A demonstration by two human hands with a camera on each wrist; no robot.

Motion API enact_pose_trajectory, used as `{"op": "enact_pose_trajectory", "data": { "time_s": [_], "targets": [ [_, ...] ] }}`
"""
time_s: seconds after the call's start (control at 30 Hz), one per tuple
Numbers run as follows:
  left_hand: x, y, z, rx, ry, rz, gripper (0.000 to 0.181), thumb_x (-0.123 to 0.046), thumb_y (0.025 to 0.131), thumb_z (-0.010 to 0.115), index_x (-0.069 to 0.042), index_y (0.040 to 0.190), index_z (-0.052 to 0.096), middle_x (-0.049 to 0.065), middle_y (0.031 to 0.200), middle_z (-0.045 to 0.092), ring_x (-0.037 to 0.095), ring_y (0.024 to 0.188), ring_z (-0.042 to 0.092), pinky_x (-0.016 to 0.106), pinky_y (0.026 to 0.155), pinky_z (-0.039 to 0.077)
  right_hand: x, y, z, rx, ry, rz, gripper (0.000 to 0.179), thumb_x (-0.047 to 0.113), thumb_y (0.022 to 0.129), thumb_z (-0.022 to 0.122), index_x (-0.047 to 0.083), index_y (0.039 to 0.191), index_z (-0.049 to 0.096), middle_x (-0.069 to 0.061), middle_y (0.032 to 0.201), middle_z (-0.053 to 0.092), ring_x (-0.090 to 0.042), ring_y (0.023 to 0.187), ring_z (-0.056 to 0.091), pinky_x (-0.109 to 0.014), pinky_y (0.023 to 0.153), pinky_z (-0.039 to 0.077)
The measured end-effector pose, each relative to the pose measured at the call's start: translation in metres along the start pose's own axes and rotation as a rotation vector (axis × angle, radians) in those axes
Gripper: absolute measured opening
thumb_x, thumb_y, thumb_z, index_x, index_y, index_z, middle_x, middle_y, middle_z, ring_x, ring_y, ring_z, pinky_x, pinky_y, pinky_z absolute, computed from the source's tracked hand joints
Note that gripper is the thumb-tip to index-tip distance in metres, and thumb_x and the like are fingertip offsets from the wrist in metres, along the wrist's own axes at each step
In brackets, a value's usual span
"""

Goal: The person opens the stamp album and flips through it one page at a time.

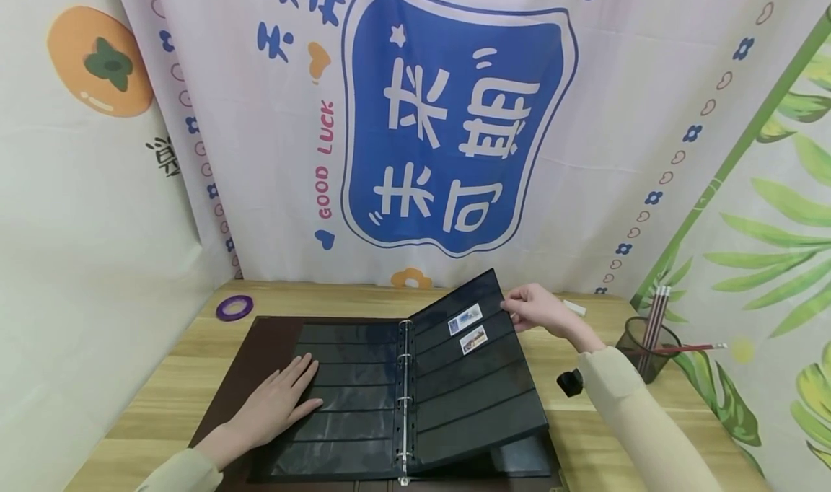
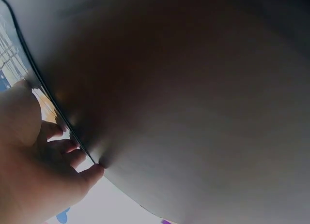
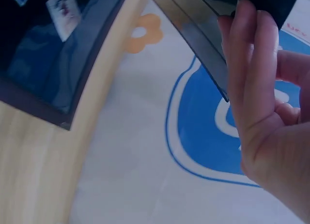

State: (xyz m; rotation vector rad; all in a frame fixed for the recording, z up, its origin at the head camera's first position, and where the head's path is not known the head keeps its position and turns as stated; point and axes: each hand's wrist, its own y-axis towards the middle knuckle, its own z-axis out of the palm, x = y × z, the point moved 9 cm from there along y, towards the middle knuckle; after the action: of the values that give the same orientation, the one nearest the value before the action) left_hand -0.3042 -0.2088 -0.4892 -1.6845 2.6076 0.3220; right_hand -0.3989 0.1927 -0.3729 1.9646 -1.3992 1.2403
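A stamp album with a brown cover [image 1: 260, 348] lies spread on the table, its black pocket pages held by metal rings [image 1: 405, 402]. My left hand [image 1: 279, 398] rests with straight fingers on the left page [image 1: 357, 376], near its outer edge. At the outer edge of the right-side page [image 1: 480, 398], my right hand [image 1: 542, 310] pinches it and holds it tilted up off the pages below. Two stamps, a blue one [image 1: 465, 319] and a brownish one [image 1: 473, 340], sit in this page's upper pockets. Under it, the right wrist view shows another stamp [image 3: 64, 13].
At the back left lies a purple tape roll [image 1: 234, 307]. To the right stand a black mesh cup [image 1: 649, 355] with several pencils [image 1: 657, 319], a small black object [image 1: 570, 382] and a small white block [image 1: 574, 307]. A printed cloth [image 1: 279, 211] hangs behind the table.
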Motion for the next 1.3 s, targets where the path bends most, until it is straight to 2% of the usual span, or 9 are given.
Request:
{"op": "enact_pose_trajectory", "data": {
  "time_s": [0.27, 0.37, 0.5, 0.6, 0.73, 0.83, 0.97, 1.07, 1.3],
  "targets": [
    [0.0, 0.001, 0.0, 0.018, -0.016, 0.002, 0.071, -0.054, 0.098, 0.052, -0.001, 0.146, 0.048, 0.022, 0.152, 0.045, 0.04, 0.139, 0.047, 0.061, 0.106, 0.043, 0.029, 0.007, 0.001, 0.025, 0.03, -0.021, 0.039, 0.016, 0.103, 0.049, 0.012, 0.067, 0.036, 0.005, 0.058, 0.037, -0.006, 0.05, 0.036, -0.02, 0.054, 0.041],
    [0.0, 0.001, -0.002, 0.011, -0.01, 0.004, 0.071, -0.054, 0.098, 0.052, -0.001, 0.146, 0.048, 0.022, 0.152, 0.046, 0.04, 0.139, 0.047, 0.061, 0.105, 0.043, 0.041, 0.011, 0.003, 0.02, 0.037, -0.031, 0.035, 0.016, 0.103, 0.05, 0.01, 0.069, 0.04, 0.005, 0.059, 0.038, -0.006, 0.052, 0.038, -0.02, 0.055, 0.043],
    [0.0, 0.001, -0.002, 0.003, -0.001, 0.006, 0.071, -0.053, 0.098, 0.052, -0.001, 0.145, 0.048, 0.022, 0.152, 0.046, 0.039, 0.138, 0.048, 0.06, 0.105, 0.044, 0.055, 0.014, 0.006, 0.009, 0.047, -0.03, 0.023, 0.017, 0.103, 0.049, -0.001, 0.094, 0.061, 0.006, 0.065, 0.046, -0.005, 0.059, 0.047, -0.02, 0.062, 0.053],
    [0.0, 0.001, -0.002, -0.001, 0.002, 0.006, 0.07, -0.053, 0.098, 0.053, -0.001, 0.145, 0.049, 0.022, 0.151, 0.047, 0.039, 0.138, 0.048, 0.06, 0.105, 0.044, 0.062, 0.016, 0.01, -0.006, 0.058, -0.018, 0.033, 0.017, 0.103, 0.049, -0.007, 0.121, 0.062, 0.005, 0.071, 0.049, -0.005, 0.064, 0.049, -0.02, 0.068, 0.056],
    [0.0, 0.001, -0.001, -0.004, 0.002, 0.009, 0.07, -0.053, 0.098, 0.053, -0.002, 0.145, 0.049, 0.022, 0.151, 0.047, 0.039, 0.138, 0.048, 0.06, 0.105, 0.044, 0.065, 0.019, 0.018, -0.022, 0.104, -0.016, 0.037, 0.017, 0.104, 0.048, -0.009, 0.128, 0.059, 0.005, 0.072, 0.05, -0.005, 0.063, 0.049, -0.02, 0.07, 0.057],
    [0.0, 0.0, 0.001, -0.004, 0.003, 0.014, 0.07, -0.053, 0.097, 0.053, -0.002, 0.145, 0.049, 0.021, 0.151, 0.047, 0.039, 0.138, 0.048, 0.06, 0.105, 0.044, 0.063, 0.02, 0.023, -0.027, 0.155, -0.03, 0.039, 0.02, 0.105, 0.048, -0.01, 0.127, 0.059, 0.005, 0.076, 0.061, -0.004, 0.066, 0.059, -0.024, 0.073, 0.06],
    [-0.001, 0.0, 0.001, -0.004, 0.002, 0.017, 0.07, -0.054, 0.097, 0.053, -0.003, 0.145, 0.049, 0.021, 0.151, 0.047, 0.039, 0.138, 0.049, 0.06, 0.104, 0.045, 0.059, 0.018, 0.029, -0.036, 0.21, -0.08, 0.045, 0.029, 0.105, 0.048, -0.006, 0.132, 0.056, -0.009, 0.103, 0.071, -0.01, 0.08, 0.072, -0.032, 0.081, 0.061],
    [0.0, 0.0, 0.0, -0.009, -0.001, 0.015, 0.07, -0.053, 0.097, 0.053, -0.002, 0.145, 0.05, 0.021, 0.151, 0.047, 0.039, 0.138, 0.048, 0.06, 0.104, 0.045, 0.058, 0.013, 0.036, -0.027, 0.249, -0.15, 0.046, 0.03, 0.107, 0.045, -0.001, 0.139, 0.051, -0.021, 0.127, 0.063, -0.014, 0.093, 0.073, -0.034, 0.086, 0.06],
    [0.0, 0.001, -0.003, 0.003, -0.008, 0.011, 0.07, -0.052, 0.097, 0.054, -0.001, 0.145, 0.05, 0.022, 0.151, 0.046, 0.04, 0.138, 0.048, 0.061, 0.104, 0.044, 0.061, -0.003, 0.064, 0.029, 0.215, -0.341, 0.054, 0.017, 0.105, 0.046, 0.003, 0.155, 0.029, -0.023, 0.157, 0.036, -0.034, 0.137, 0.048, -0.04, 0.107, 0.048]
  ]
}}
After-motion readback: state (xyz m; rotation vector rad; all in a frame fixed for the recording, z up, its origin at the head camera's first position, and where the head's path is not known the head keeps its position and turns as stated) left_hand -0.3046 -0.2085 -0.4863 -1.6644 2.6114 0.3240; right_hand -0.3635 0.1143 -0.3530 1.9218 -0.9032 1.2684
